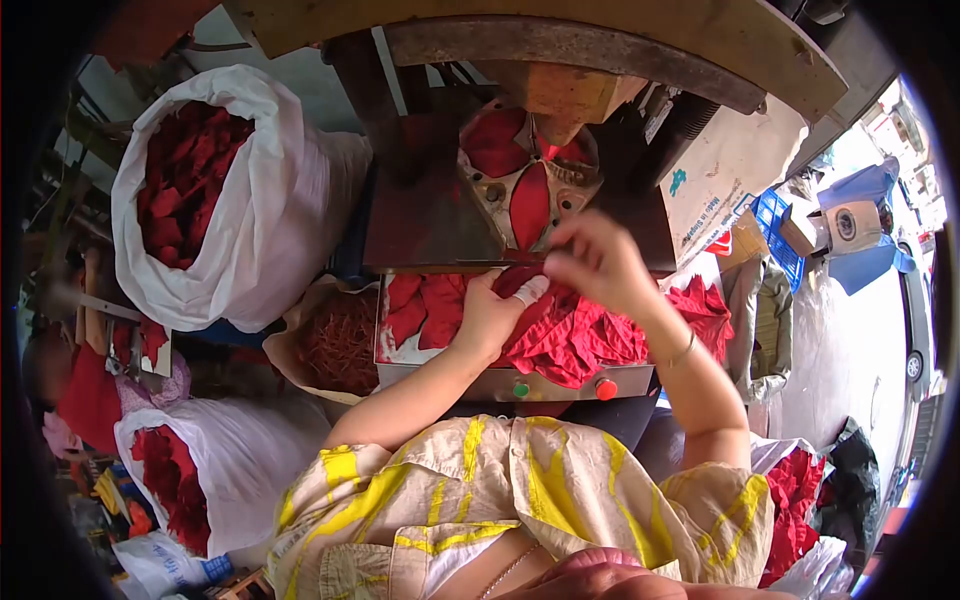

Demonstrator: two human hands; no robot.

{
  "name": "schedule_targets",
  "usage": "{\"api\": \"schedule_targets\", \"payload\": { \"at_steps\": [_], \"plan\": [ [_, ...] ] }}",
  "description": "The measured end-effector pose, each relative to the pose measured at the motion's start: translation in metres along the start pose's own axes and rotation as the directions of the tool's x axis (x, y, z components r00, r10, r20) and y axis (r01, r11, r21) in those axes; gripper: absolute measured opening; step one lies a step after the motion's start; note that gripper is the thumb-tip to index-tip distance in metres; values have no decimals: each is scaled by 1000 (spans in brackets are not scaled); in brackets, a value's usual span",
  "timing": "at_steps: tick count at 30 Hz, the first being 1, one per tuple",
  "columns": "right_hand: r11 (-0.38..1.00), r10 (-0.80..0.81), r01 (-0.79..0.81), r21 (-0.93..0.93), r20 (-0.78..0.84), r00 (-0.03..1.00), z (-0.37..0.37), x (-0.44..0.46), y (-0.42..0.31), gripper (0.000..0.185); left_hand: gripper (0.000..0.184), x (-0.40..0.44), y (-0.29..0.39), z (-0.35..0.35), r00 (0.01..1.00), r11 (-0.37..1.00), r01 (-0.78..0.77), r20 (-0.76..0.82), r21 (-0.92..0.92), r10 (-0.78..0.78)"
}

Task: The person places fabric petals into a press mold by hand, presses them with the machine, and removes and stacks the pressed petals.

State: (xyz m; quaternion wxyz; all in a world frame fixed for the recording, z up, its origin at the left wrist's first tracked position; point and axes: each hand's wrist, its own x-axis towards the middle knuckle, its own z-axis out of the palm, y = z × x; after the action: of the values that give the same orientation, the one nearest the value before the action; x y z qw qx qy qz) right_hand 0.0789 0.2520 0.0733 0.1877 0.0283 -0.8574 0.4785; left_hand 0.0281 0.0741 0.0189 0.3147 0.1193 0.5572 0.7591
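My left hand [497, 318] is closed on a piece of red cloth [515, 278] at the front edge of the dark machine bed. A white wrap [532, 290] covers part of its thumb. Just right of it, my right hand [605, 265] is raised with curled fingers, smeared by motion; whether it holds anything cannot be made out. Beyond both hands lies a metal die [485, 192] with petal-shaped openings showing red material [530, 207]. Crumpled red cloth [570, 345] is heaped beneath my hands, beside flatter red pieces [430, 305] on the left.
The press head [570, 90] hangs over the die. Green [521, 390] and red [605, 389] buttons sit on the front panel. White sacks of red pieces [300, 190] [250, 460] stand left, near a bag of reddish scraps [345, 340]. Another person's red sleeve [85, 400] shows far left.
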Motion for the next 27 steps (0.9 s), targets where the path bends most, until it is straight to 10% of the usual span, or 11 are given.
{"api": "schedule_targets", "payload": {
  "at_steps": [2, 5, 11, 13, 17, 22, 25, 27],
  "plan": [
    [998, -64, 63, 27, 41, 997, 7, -17, -4, 16, 23, -3, -1, 2, 988, 961, -148, 66, 231, 137],
    [876, 421, -386, 289, -70, 904, -28, -13, -9, 9, 22, -10, 1, 7, 946, 886, -318, 177, 337, 272],
    [944, 178, -137, -301, 113, 978, -109, 78, 15, 15, 19, -11, 15, -3, 985, 977, -136, 131, 162, 116],
    [790, -361, 515, -332, 428, 829, -104, 109, 30, 9, 23, -5, 26, -2, 984, 973, -178, 31, 150, 175],
    [814, -354, 518, -262, 484, 801, -85, 131, 22, 9, 35, 12, 82, -4, 961, 963, -247, 153, 105, 230],
    [985, -42, 119, -123, 503, 863, -75, 127, 29, 16, 41, 34, 125, 5, 892, 947, -318, 323, -45, 315],
    [873, -362, 432, -225, 293, 885, -67, 119, 47, 20, 35, 49, 131, 4, 851, 938, -333, 397, -97, 343],
    [952, -232, 267, -149, 213, 949, -65, 111, 48, 22, 33, 55, 138, 10, 880, 948, -309, 357, -71, 313]
  ]
}}
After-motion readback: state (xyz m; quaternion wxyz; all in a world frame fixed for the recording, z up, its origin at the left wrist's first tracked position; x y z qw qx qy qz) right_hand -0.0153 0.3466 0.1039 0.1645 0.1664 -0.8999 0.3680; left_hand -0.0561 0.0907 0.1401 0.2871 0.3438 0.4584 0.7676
